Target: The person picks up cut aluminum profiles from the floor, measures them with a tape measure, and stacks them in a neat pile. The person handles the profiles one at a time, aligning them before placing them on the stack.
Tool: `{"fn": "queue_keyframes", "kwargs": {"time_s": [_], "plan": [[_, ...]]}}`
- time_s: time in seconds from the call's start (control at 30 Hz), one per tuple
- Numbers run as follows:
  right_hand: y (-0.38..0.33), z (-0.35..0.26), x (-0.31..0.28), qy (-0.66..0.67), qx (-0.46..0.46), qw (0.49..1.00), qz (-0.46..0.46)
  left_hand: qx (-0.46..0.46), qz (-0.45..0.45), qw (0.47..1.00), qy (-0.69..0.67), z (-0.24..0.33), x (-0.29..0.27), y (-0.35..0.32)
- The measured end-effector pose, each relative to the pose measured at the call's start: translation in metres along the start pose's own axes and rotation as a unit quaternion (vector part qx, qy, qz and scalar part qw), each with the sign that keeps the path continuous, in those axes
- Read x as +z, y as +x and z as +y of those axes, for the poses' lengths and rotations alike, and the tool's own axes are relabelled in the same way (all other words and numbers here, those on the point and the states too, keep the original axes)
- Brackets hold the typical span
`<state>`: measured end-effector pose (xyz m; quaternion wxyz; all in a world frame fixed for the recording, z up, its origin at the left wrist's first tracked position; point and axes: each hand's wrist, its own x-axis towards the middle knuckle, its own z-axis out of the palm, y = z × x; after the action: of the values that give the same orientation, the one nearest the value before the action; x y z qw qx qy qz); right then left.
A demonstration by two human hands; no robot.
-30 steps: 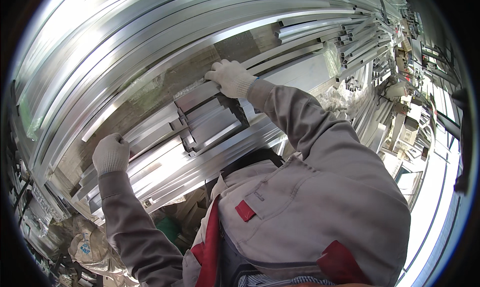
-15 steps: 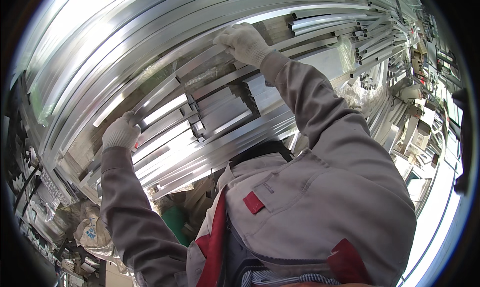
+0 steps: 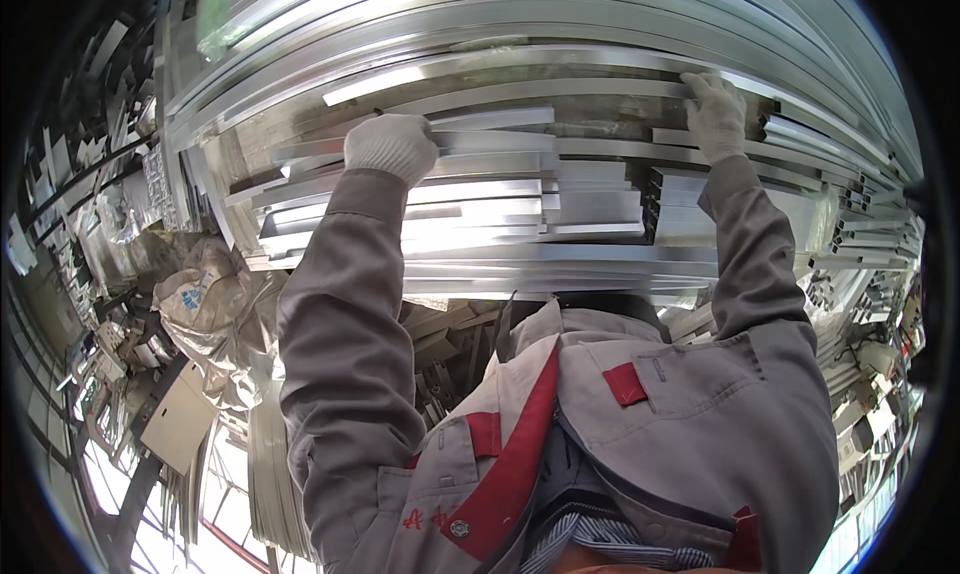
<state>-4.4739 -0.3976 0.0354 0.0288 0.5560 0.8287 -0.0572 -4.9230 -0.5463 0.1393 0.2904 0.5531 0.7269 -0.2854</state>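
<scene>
Right hand (image 3: pixel 715 114), in white knit glove, is reaching forward and closing its grip on the right end of a long silver metal profile (image 3: pixel 560 89). That profile is running crosswise in front of the person, over the brownish table (image 3: pixel 610 112), its left end lying just beside the left hand (image 3: pixel 390 146). Left hand, also gloved, is curling knuckles-up over the profiles; its fingertips are hiding underneath, so cannot tell whether that grip is grasping anything.

Nearer the body, shorter silver profiles (image 3: pixel 598 209) are lying side by side in a stack, between the two forearms. Farther out, very long profiles (image 3: pixel 520 12) are stretching across, bending with the lens. Crumpled clear plastic film (image 3: pixel 824 217) is sitting right of the right forearm. On the left, a pale wrinkled sack (image 3: pixel 205 299) is slumping near the left sleeve, with a tan panel (image 3: pixel 178 416) leaning below it. Person is wearing a grey work jacket (image 3: pixel 690 424) with red trim, both sleeves coming down to the gloves.
</scene>
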Motion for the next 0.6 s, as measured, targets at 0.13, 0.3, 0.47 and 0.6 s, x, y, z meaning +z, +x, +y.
{"fn": "queue_keyframes", "kwargs": {"time_s": [0.13,0.3,0.47,0.6], "plan": [[-0.016,-0.029,-0.014,0.035,-0.037,0.998,-0.041,-0.007,0.001,1.000,-0.006,0.000,0.002,0.005],[-0.044,-0.089,-0.021,0.025,-0.162,0.960,-0.228,0.006,0.005,1.000,-0.017,-0.002,0.006,0.007],[-0.036,-0.109,-0.016,-0.012,-0.184,0.949,-0.257,-0.001,0.038,0.999,-0.030,-0.001,0.007,0.004],[-0.038,-0.109,-0.012,-0.028,-0.214,0.944,-0.251,-0.015,-0.040,0.999,-0.008,-0.001,0.003,0.009]]}}
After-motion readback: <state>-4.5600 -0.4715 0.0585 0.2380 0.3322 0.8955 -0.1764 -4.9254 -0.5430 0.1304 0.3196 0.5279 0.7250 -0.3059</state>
